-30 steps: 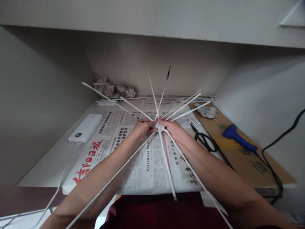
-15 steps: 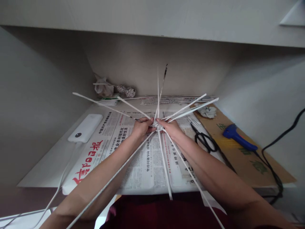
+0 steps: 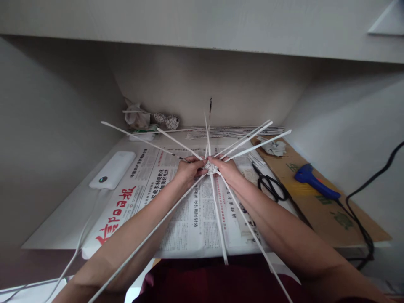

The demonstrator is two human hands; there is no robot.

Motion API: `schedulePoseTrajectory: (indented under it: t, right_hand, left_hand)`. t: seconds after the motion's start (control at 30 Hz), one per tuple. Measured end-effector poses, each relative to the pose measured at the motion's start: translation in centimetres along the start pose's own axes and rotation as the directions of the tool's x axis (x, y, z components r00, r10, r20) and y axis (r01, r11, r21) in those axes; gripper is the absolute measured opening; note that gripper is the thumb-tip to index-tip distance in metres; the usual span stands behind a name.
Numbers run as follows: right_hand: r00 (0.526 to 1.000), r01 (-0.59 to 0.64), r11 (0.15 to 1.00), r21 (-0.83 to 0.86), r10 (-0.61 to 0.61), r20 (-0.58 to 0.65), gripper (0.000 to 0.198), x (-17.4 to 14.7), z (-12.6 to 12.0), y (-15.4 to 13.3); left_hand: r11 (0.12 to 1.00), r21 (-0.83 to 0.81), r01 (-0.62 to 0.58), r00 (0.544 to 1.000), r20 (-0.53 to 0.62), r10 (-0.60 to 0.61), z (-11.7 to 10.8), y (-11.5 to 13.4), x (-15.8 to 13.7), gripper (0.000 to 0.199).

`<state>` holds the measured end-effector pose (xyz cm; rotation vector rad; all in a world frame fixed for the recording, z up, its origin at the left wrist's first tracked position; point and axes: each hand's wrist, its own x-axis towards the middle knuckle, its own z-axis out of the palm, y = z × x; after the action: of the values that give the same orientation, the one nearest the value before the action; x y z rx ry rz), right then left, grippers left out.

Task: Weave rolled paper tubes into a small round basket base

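Note:
A small woven piece made of white paper rods (image 3: 211,167) is held between my two hands above the newspaper (image 3: 189,235). Long rods spread out from it like spokes on all sides, and two thin ones point away at the back. My left hand (image 3: 188,168) grips its left edge with thumb and fingers closed. On the right edge, my right hand (image 3: 227,169) pinches the weave, its thumb near the left thumb. The fingers beneath the piece are partly hidden.
Black scissors (image 3: 273,187) lie to the right, beside cardboard (image 3: 334,227) bearing a blue glue gun (image 3: 317,182). A white power bank (image 3: 112,170) is at left. A bundle of paper rods (image 3: 236,133) and a plastic bag (image 3: 137,115) lie at the back.
The dark-tipped thin rod at the back has swung left and lower, now nearly upright. Spokes at the upper right have spread slightly apart. Both hands keep their hold.

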<state>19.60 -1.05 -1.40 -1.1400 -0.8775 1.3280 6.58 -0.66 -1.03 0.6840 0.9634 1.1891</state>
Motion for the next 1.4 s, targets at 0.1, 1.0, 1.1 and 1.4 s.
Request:
schedulePoseTrajectory:
  t: [0.1,1.0,1.1,1.4]
  right_hand:
    - [0.998,0.018,0.997,0.081,-0.022,0.051,0.03,0.0,0.1,-0.1]
    - [0.997,0.067,0.997,0.039,-0.068,0.03,0.027,0.3,-0.3,0.6]
    - [0.989,0.12,0.993,0.0,-0.119,-0.089,0.027,0.6,-0.3,1.1]
    - [0.991,0.086,0.996,0.015,-0.084,-0.103,0.026,1.0,-0.4,1.4]
  left_hand:
    - [1.0,-0.013,0.009,1.0,-0.001,-0.009,0.0,0.0,0.1,0.018]
    - [0.997,0.065,-0.052,0.999,-0.009,0.053,0.0,-0.2,0.1,0.033]
    - [0.995,0.059,-0.076,0.997,0.025,0.074,0.1,-0.3,-0.1,0.032]
    - [0.97,0.145,-0.197,0.98,0.05,0.192,0.0,-0.8,0.2,0.03]
